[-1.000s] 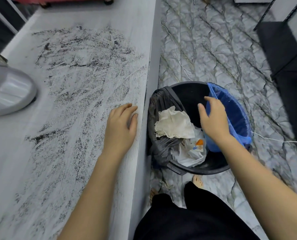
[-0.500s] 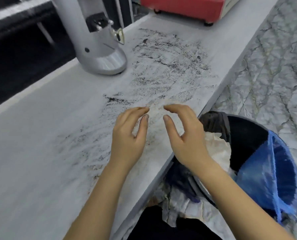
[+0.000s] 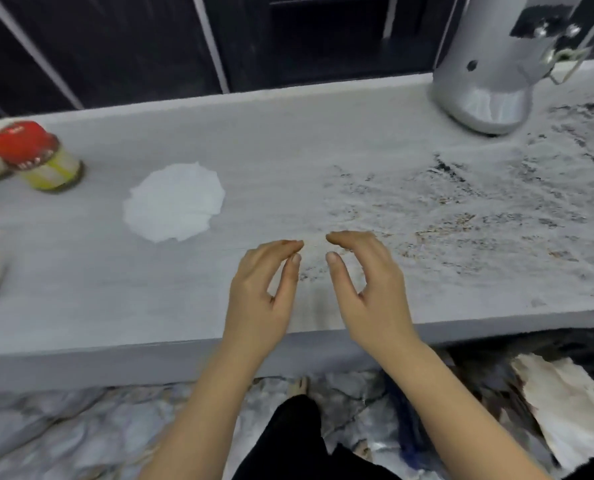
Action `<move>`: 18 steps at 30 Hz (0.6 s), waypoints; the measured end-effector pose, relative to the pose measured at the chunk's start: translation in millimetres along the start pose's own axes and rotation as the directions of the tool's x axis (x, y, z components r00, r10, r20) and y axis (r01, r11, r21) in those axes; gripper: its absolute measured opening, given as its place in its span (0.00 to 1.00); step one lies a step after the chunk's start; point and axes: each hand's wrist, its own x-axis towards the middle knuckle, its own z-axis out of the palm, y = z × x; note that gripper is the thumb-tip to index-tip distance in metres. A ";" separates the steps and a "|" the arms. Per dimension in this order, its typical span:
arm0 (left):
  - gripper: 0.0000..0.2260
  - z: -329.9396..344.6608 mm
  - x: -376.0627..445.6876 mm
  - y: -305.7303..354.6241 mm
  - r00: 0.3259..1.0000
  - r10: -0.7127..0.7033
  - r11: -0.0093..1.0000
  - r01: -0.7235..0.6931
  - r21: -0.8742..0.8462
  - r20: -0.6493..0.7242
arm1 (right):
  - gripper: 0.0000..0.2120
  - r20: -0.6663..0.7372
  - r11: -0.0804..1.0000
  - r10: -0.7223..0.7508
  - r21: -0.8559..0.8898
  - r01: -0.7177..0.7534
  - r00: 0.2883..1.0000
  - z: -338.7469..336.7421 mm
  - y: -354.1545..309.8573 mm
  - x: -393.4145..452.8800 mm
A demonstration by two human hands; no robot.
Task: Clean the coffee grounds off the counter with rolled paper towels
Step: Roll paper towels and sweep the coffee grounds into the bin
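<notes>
Dark coffee grounds are smeared across the right half of the pale grey counter. A white paper towel lies flat on the counter to the left, apart from both hands. My left hand and my right hand hover side by side over the counter's front part, fingers curved, fingertips nearly meeting, nothing in either. The left edge of the grounds lies right under the fingertips.
A silver coffee grinder stands at the back right. Red-lidded jars sit at the far left. A used, stained paper towel lies in the dark bin below the counter's front edge at the right. Marble floor lies below.
The view has swung left from the bin along the counter, bringing the white paper towel and jars into view. My right hand left the bin and came beside my left hand.
</notes>
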 end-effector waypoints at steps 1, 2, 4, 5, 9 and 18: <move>0.10 -11.6 -2.4 -5.2 1.000 -0.015 1.000 0.015 0.013 -0.023 | 0.11 0.030 1.000 -0.009 0.012 0.009 1.000 11.8 -5.6 3.6; 0.10 -22.6 -3.1 -11.2 0.999 -0.029 0.999 0.031 0.028 -0.043 | 0.11 0.056 1.000 -0.022 0.020 0.021 0.998 23.8 -10.9 7.9; 0.10 -42.9 -0.1 -25.8 0.995 -0.065 0.996 0.069 0.051 -0.079 | 0.11 0.095 0.998 -0.047 0.034 0.044 0.994 48.1 -19.9 18.2; 0.10 -52.1 3.1 -34.2 0.992 -0.080 0.995 0.086 0.058 -0.093 | 0.11 0.111 0.998 -0.053 0.043 0.049 0.992 60.3 -23.5 23.9; 0.10 -85.9 21.3 -74.8 0.989 -0.105 0.989 0.116 0.092 -0.108 | 0.10 0.140 0.996 -0.087 0.035 0.083 0.986 111.6 -34.0 51.1; 0.13 -148.9 94.2 -192.1 0.986 -0.166 0.935 0.162 0.317 -0.012 | 0.11 0.242 0.980 -0.085 -0.155 0.125 0.966 242.1 -22.9 138.1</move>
